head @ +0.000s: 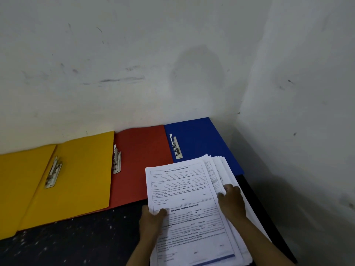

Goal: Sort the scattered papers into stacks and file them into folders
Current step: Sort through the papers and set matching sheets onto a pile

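Papers (184,191), top sheet hdr "PERSETUJUAN TINDAKAN KEDOKTERAN", in both hands.

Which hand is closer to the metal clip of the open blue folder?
The right hand. It rests on the fanned stack of white printed papers, just below and right of the metal clip of the open blue folder. The left hand grips the stack's left edge, lower down.

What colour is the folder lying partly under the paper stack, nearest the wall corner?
Blue folder, seen in the head view, beside the red folder.
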